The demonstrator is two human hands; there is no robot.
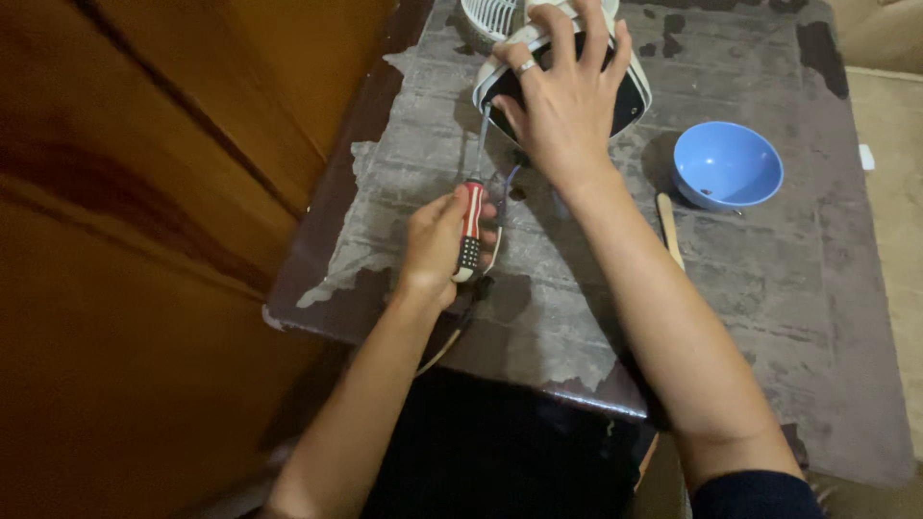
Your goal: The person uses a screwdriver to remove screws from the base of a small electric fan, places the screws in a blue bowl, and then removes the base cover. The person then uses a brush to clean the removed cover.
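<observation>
— What does the head view show of the left hand?

— Its fingers are clamped around the red, white and black handle of a screwdriver, whose shaft runs up to the base of a small white fan at the far edge of the worn grey table.

— And the right hand?

— It lies on the fan's dark underside, fingers spread apart and pressing down. A blue bowl sits just right of the fan, with a wooden stick near it.
</observation>
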